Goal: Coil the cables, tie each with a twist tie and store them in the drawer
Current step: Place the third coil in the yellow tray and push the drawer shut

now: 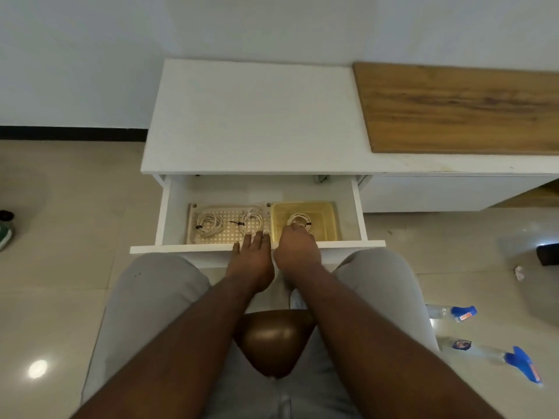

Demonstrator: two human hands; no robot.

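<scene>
In the open drawer (169, 207), the right hand (298, 247) seems to be setting the third tied cable (299, 221) into the yellow tray (328, 217), its grip hidden, while the left hand (252, 255) rests flat-fingered on the drawer front, so releasing and closing likely follow.

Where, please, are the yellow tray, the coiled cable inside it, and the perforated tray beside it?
yellow tray (328, 217): head view, bare floor near its right wall.
coiled cable (298, 219): head view, top of its loop.
perforated tray (230, 235): head view, bare grid near its front edge.
</scene>
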